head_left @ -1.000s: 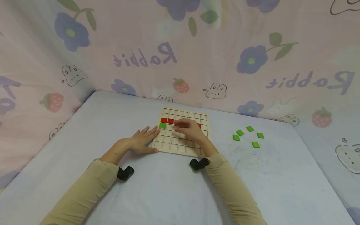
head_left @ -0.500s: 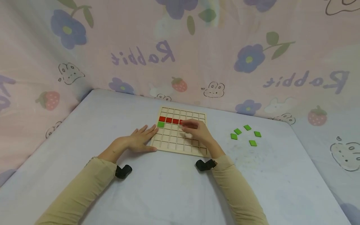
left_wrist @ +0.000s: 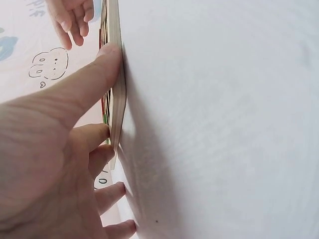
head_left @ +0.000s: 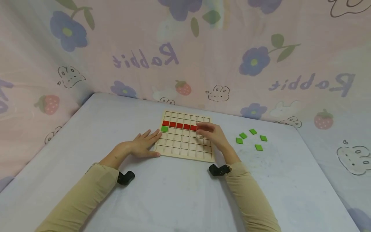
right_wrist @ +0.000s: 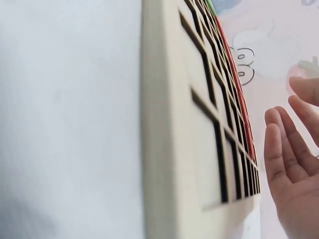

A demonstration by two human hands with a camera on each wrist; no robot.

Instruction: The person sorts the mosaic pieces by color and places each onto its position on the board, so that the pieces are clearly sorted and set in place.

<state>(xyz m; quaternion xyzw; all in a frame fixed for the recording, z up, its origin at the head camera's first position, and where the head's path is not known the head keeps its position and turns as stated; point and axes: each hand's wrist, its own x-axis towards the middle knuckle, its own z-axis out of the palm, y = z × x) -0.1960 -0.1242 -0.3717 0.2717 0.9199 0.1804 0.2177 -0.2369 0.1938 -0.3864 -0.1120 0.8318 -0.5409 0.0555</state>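
Note:
A square wooden grid board [head_left: 184, 145] lies on the table, with a row of red tiles [head_left: 179, 125] set across it. Just below the row's left end sits one green tile [head_left: 164, 129]. My left hand [head_left: 142, 145] is spread flat at the board's left side; in the left wrist view, its thumb [left_wrist: 94, 74] touches the board's edge. Over the right end of the red row hovers my right hand [head_left: 214, 133], which partly hides that end. The right wrist view shows its fingers [right_wrist: 289, 144] loosely bent, with no tile visible between them.
Several loose green tiles [head_left: 259, 147] lie scattered on the white tabletop [head_left: 179, 193] to the right of the board. A patterned cloth [head_left: 139, 32] hangs behind the table. Each wrist carries a black camera mount [head_left: 126, 178].
My right hand has slid rightward along the red row, uncovering more red tiles. The left hand stays by the board's edge, and the loose green tiles lie as before.

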